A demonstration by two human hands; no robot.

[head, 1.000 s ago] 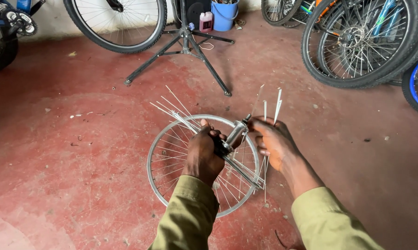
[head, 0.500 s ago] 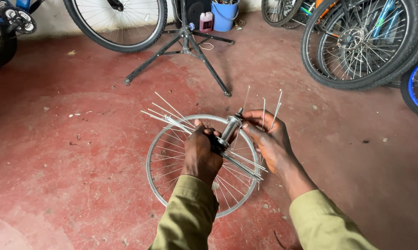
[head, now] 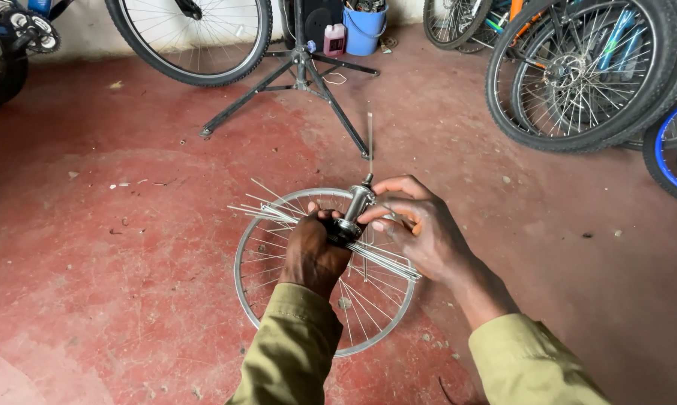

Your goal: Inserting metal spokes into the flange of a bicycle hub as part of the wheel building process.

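While the left hand [head: 313, 251] grips a hub [head: 351, 215], fingers wrapped tight around its lower end, the right hand [head: 421, 229] pinches a spoke [head: 369, 142] at the hub's top. Both sit above a bare rim [head: 242, 255] lying on the red floor [head: 98, 247]; a stand [head: 302, 64] is farther off.

Workshop background, red floor

Black repair stand [head: 301, 71] top centre; blue bucket [head: 364, 30] and pink bottle [head: 334, 39] behind it; tyred wheel [head: 192, 37] upper left; parked bikes [head: 586, 71] upper right.
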